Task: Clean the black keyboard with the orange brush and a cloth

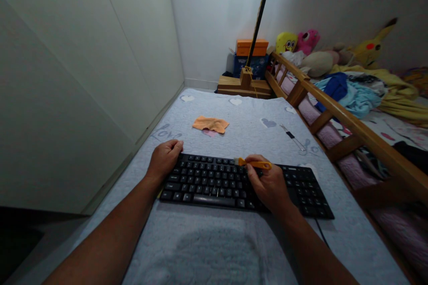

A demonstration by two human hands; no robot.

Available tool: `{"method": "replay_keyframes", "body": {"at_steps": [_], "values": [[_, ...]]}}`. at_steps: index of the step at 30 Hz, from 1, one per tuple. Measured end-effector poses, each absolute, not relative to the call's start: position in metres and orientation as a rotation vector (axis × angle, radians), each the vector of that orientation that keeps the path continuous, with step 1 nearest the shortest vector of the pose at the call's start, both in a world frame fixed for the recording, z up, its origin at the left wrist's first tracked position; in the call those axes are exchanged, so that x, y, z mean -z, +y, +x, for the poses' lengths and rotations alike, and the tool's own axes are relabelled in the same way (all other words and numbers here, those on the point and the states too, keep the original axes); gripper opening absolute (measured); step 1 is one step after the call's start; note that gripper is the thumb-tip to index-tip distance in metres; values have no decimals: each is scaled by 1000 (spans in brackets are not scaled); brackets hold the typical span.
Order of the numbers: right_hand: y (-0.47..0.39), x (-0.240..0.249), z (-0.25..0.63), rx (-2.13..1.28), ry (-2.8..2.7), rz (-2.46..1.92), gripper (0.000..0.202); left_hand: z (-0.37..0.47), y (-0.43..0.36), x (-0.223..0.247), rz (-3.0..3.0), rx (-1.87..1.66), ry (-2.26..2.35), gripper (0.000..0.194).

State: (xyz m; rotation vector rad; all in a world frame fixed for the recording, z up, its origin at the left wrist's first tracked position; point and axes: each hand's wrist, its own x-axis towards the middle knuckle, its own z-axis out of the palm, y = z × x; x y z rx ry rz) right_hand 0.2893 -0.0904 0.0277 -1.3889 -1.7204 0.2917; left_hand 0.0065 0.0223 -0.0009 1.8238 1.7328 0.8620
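A black keyboard [214,181] lies across the pale blue cloth, its cable leaving at the lower right. My left hand [164,159] grips the keyboard's upper left corner, thumb and fingers pressed together. Over the right part of the keys, my right hand [267,181] is closed around a small orange-handled brush [261,164]. The brush points left, and its bristles touch the top rows of keys near the middle. Beyond the keyboard lies a crumpled orange cloth [210,124]. A thin metal tool with a black middle [290,135] rests on the cloth surface at the right.
White cabinet doors [100,75] stand along the left. A wooden bed rail [361,131] runs down the right side, with clothes and plush toys behind it. At the far end a black pole [260,18] rises from a wooden base [245,82], near stacked boxes [251,47].
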Motion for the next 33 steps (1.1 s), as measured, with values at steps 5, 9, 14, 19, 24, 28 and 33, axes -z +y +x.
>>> {"method": "replay_keyframes", "body": {"at_steps": [5, 9, 14, 19, 24, 28, 33], "values": [[-89, -24, 289, -256, -1681, -1362, 13, 6, 22, 1, 1826, -848, 1728, 38], [-91, -24, 287, -286, -1679, -1336, 12, 6, 22, 1, 1822, -836, 1726, 38], [-92, -23, 284, -316, -1750, -1324, 12, 6, 23, 2, 1824, -838, 1726, 38], [-88, -19, 280, -291, -1799, -1302, 13, 5, 24, 3, 1846, -847, 1718, 38], [-86, -20, 277, -244, -1779, -1292, 15, 5, 24, 3, 1845, -846, 1715, 39], [-89, -23, 277, -244, -1762, -1292, 13, 6, 23, 2, 1845, -844, 1719, 39], [-87, -21, 276, -241, -1805, -1308, 13, 6, 23, 1, 1836, -839, 1714, 38]]}}
